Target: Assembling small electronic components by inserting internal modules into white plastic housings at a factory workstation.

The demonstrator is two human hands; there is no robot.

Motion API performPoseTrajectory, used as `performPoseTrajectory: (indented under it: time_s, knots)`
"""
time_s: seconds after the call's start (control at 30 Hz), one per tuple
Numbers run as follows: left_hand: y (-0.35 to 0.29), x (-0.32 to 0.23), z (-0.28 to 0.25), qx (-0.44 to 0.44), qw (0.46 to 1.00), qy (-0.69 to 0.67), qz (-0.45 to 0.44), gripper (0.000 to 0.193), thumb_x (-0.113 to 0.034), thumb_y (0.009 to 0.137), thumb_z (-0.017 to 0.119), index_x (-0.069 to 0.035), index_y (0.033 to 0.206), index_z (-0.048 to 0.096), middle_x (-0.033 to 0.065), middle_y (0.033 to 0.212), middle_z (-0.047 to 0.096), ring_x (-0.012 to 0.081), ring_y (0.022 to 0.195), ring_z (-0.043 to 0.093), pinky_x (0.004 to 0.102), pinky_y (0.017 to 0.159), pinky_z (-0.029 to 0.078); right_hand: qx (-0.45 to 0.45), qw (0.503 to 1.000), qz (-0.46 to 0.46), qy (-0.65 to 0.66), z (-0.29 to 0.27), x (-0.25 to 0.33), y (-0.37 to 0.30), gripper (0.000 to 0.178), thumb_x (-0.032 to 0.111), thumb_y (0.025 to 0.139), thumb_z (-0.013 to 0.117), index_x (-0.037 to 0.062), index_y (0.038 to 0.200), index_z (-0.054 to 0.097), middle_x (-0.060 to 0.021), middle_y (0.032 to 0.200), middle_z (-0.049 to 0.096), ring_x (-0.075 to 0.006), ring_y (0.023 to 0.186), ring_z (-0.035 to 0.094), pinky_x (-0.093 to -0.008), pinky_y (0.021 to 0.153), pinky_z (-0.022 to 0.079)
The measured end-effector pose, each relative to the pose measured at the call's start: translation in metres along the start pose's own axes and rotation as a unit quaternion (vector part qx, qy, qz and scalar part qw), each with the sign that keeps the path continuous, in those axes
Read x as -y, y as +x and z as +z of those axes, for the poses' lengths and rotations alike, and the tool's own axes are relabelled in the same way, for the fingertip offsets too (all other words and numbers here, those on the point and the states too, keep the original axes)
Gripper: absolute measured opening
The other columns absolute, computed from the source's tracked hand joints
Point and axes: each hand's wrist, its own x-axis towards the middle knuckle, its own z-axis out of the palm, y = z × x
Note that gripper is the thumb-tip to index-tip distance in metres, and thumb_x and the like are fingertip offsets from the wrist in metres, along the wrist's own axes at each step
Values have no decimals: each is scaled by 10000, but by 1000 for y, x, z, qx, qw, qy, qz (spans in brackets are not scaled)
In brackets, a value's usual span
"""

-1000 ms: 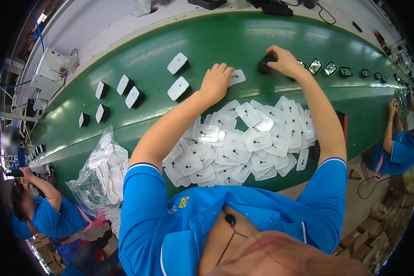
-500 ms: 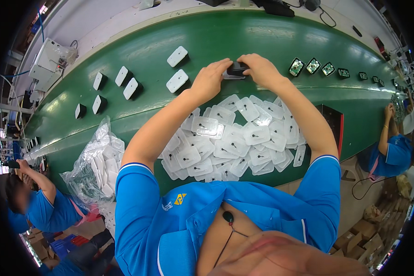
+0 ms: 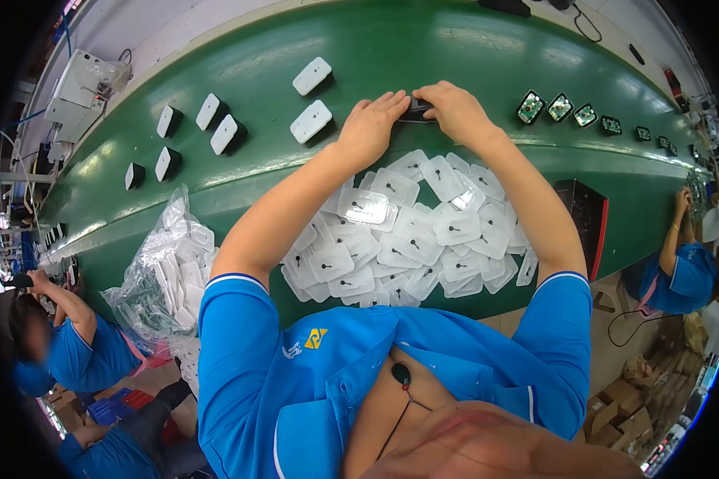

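Observation:
Both my hands are on a black rectangular housing (image 3: 416, 109) on the green work surface (image 3: 423, 48). My left hand (image 3: 373, 125) presses its fingers against the left side, while my right hand (image 3: 459, 112) grips the right end with bent fingers. Much of the housing is covered by my fingers. Nearer to me, between my forearms, lies a heap of translucent white covers (image 3: 411, 243), each with a small dark mark. To the left stand several black housings topped with white covers (image 3: 311, 121). On the right sits a row of open black housings with green circuit boards (image 3: 529, 107).
A clear plastic bag (image 3: 140, 295) holding more white covers lies left of my left arm. Beyond my right elbow stands a black box with a red edge (image 3: 587, 227). Co-workers in blue shirts sit at left (image 3: 96, 351) and right (image 3: 687, 271). A white machine (image 3: 76, 92) stands far left.
The pale edge that showed under the housing is no longer visible between my hands. My hands remain around the housing, with fingers slightly shifted. The whole view has tilted a little.

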Motion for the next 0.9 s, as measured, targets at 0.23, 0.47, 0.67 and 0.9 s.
performPoseTrajectory:
  time_s: [0.23, 0.47, 0.67, 0.9]
  knots:
    - [-8, 0, -3, 17, 1000, 25, 1, 541, 15, 783, 453, -69, 1317, 441, 35, 1387, 434, 211, 1257, 427, 353, 1001, 346, -16, 998, -43, -47, 4, 5, -1, 267, 40, 756, 600, 111, 1012, 579, -17, 945, 621, -200, 873, 563, -291, 734, 472]
    - [-14, -1, -4, -4, 997, 74, 13, 443, -95, 849, 455, -96, 1292, 468, 32, 1357, 467, 209, 1247, 440, 377, 1011, 334, -44, 996, -43, -58, 12, 10, -3, 297, 63, 760, 605, 116, 1051, 589, -15, 959, 627, -197, 871, 565, -294, 745, 473]
    - [-4, -6, -14, 28, 997, 69, -26, 538, 37, 772, 455, -89, 1294, 480, 1, 1343, 485, 193, 1262, 425, 376, 1036, 321, 22, 999, 20, 44, 1, 1, 4, 311, 82, 764, 610, 111, 1073, 606, -25, 963, 640, -206, 874, 579, -309, 774, 474]
    - [5, -7, -32, 36, 996, 79, -24, 515, 27, 781, 458, -96, 1279, 498, -10, 1320, 508, 183, 1262, 426, 390, 1043, 316, -9, 1000, 10, 14, -7, 6, 7, 311, 84, 763, 615, 103, 1073, 615, -35, 981, 649, -215, 891, 590, -320, 800, 473]
